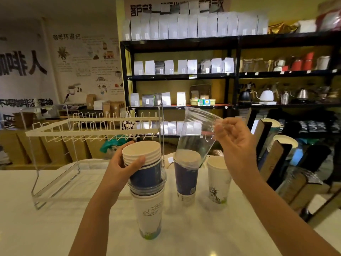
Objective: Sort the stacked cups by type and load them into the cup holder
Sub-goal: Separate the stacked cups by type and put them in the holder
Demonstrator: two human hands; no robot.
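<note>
My left hand (122, 168) is wrapped round the top of a mixed cup stack (147, 189) standing on the white counter (55, 228). Its fingers curl behind the nested cream rims and the thumb presses across the front, just where the rims meet the dark blue paper cups (145, 174). Below the thumb those blue cups sit inside a clear plastic rim, and under that comes a white printed paper cup (148, 215) that bears the whole stack on the counter.

My right hand (235, 143) is raised, up and to the right of the left. Its fingertips are pinched together on the rim of a clear plastic cup (195, 133), which hangs tilted, mouth high by the fingers and base slanting down to the left. I cannot tell exactly how many fingers close on the rim; motion blur smears them.

The base of the clear cup touches or just overlaps the top of a second blue cup stack (185, 180), standing on the counter below and left of my right fingers. Just right of that, under my right wrist, stands a single white paper cup (218, 182) with a drawn figure.

Well beyond my left fingers, up and to the left, stands a white wire rack (92, 124) on a clear stand. Past my right forearm, at the counter's right edge, a dark slotted cup holder (267, 143) shows white cup rims in its channels.
</note>
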